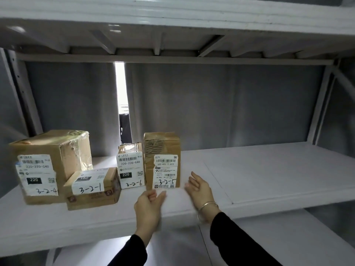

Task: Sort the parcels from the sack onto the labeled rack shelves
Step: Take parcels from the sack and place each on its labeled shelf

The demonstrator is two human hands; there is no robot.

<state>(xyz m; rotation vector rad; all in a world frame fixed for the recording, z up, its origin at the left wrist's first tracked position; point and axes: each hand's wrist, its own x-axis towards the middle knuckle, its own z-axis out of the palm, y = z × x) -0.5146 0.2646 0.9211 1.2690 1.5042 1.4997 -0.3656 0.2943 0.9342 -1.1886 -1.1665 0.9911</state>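
Both hands [148, 204] [198, 187] hanging loose, holding nothing | parcel 3-2-5 [162, 160] standing just beyond fingertips, label facing out for reading

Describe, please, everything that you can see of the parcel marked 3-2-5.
The parcel marked 3-2-5 is a tall, creased brown cardboard box standing upright on the white shelf, rightmost in its row. A white label with barcodes and the handwritten number covers its lower front, with black print above. The parcel marked 3-2-6 stands close on its left. The left hand and right hand hover open before it.
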